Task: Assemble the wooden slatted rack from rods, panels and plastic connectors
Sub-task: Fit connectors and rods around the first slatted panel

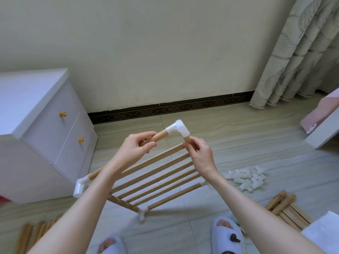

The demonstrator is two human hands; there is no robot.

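Up front, left hand grip curled round rod; right hand pinching rod end below white connector.

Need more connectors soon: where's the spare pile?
Head view, right side: the spare connectors lie on the floor beyond the right hand, behind the wooden rods.

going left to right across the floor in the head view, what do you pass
White cabinet → loose rods at the lower left → slatted panel held up by the left hand and right hand → pile of white connectors → bundle of wooden parts → pink and white furniture at the right edge.
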